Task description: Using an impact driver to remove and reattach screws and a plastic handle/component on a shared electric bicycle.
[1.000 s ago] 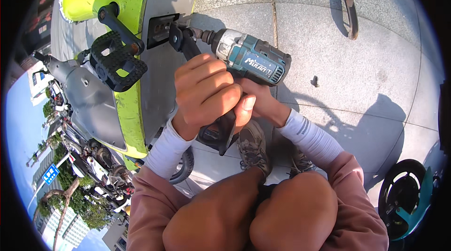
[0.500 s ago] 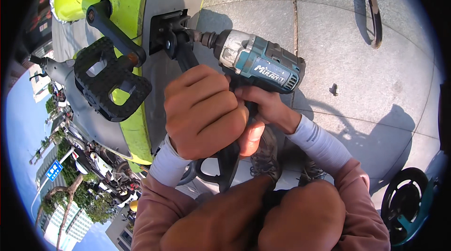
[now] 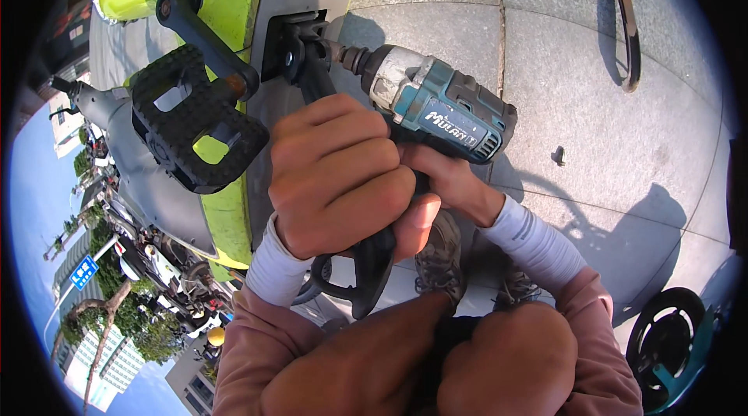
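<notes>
black stand (image 3: 315,79), shifted toward slot (image 3: 273,48), sits inside left fingers (image 3: 339,159).

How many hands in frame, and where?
2: the left hand is closed around the black bar; the right hand is at the power tool, just below its body, fingers partly hidden.

Paving slabs (image 3: 576,89), trees (image 3: 160,330) and a blue sign (image 3: 83,272) show an outdoor street.
</notes>
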### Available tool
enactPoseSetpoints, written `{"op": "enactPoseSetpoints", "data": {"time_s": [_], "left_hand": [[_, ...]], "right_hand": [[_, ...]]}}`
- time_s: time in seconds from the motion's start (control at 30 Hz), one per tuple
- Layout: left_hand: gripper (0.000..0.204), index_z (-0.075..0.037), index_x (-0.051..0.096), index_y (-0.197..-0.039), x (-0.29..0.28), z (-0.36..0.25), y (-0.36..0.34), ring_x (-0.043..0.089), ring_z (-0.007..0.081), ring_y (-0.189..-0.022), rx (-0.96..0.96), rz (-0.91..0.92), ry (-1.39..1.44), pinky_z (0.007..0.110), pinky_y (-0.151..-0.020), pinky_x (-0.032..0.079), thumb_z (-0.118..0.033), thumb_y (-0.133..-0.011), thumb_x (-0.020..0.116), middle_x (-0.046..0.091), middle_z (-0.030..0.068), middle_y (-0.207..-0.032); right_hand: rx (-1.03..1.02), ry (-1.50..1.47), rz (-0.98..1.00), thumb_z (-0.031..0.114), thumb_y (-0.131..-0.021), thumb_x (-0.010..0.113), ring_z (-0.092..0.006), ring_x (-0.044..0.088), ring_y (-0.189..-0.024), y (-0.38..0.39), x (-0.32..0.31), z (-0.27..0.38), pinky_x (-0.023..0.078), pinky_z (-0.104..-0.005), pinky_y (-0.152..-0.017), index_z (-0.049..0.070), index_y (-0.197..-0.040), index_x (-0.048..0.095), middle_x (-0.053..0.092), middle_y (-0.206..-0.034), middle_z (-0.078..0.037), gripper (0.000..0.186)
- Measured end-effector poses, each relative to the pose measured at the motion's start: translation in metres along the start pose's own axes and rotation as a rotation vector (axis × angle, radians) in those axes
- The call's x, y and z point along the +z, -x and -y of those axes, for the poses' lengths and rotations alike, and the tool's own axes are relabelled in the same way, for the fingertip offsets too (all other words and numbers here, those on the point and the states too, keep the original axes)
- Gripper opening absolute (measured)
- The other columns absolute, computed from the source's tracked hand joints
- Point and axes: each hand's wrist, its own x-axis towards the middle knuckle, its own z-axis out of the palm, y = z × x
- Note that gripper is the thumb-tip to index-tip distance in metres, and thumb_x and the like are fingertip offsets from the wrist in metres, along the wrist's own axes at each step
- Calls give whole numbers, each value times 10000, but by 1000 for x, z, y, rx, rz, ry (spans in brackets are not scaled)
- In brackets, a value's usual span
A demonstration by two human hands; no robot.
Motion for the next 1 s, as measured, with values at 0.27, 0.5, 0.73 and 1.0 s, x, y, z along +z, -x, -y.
{"op": "enactPoseSetpoints", "data": {"time_s": [0.27,0.5,0.73,1.0], "left_hand": [[209,40,537,-632,1,0,-1,400,202,-436,-10,8,8,327,-427,322,-120,-736,623,430,52,-520],[197,51,546,-632,3,4,-1,409,202,-430,1,-32,-4,326,-420,320,-115,-706,622,428,58,-513],[180,47,539,-632,5,8,-3,409,203,-425,38,-66,-8,328,-417,321,-106,-693,612,435,60,-512],[145,39,542,-642,3,5,-4,400,207,-425,-16,-96,-32,335,-423,322,-84,-705,588,451,64,-519]], "right_hand": [[-91,144,25,14,-897,510,-141,480,-560,1,-3,-1,415,-284,-568,-7,-1046,498,498,-628,-60,151],[-253,314,62,15,-899,505,-140,486,-563,0,-9,-5,417,-279,-568,-10,-1047,502,505,-630,-58,150],[-262,307,65,39,-909,526,-137,485,-565,-5,-11,-9,419,-281,-564,-8,-1049,512,504,-637,-54,149],[-39,48,20,49,-908,543,-135,484,-566,-6,-7,-6,424,-284,-563,-8,-1043,520,503,-640,-52,148]]}}
